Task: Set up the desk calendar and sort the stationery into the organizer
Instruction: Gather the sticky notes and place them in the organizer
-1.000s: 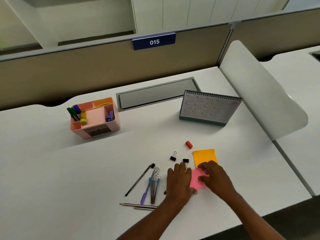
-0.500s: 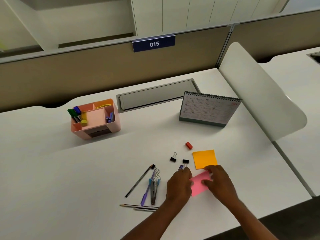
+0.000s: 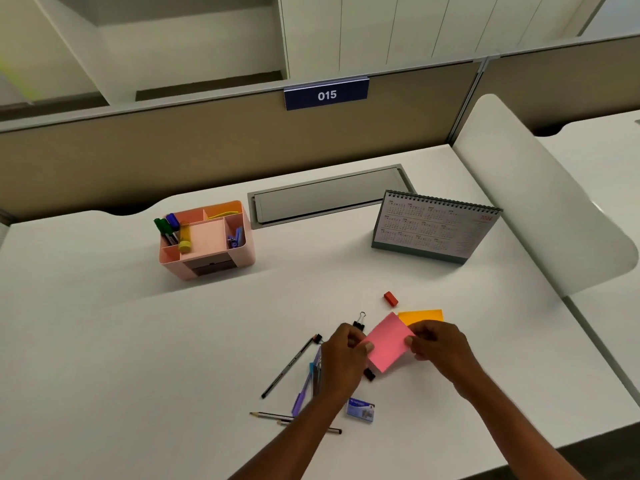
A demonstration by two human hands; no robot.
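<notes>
Both hands hold a pink sticky-note pad point(image 3: 388, 342) lifted off the desk. My left hand point(image 3: 343, 355) pinches its left edge and my right hand point(image 3: 438, 346) pinches its right edge. An orange sticky-note pad point(image 3: 424, 316) lies flat just behind it. The desk calendar point(image 3: 433, 226) stands upright at the back right. The pink organizer point(image 3: 242, 254) sits at the back left with markers, a yellow glue stick and a blue stapler in it.
Loose on the desk are a red eraser point(image 3: 390, 298), two black binder clips point(image 3: 359, 322), several pens point(image 3: 304, 386), two pencils point(image 3: 277, 416) and a small blue box point(image 3: 361, 409). A white divider panel point(image 3: 540, 202) rises at the right. A grey cable tray point(image 3: 329, 197) lies at the back.
The pink pad was flat on the desk under my fingers; both hands have lifted it and turned it. A binder clip and the small blue box have come into sight.
</notes>
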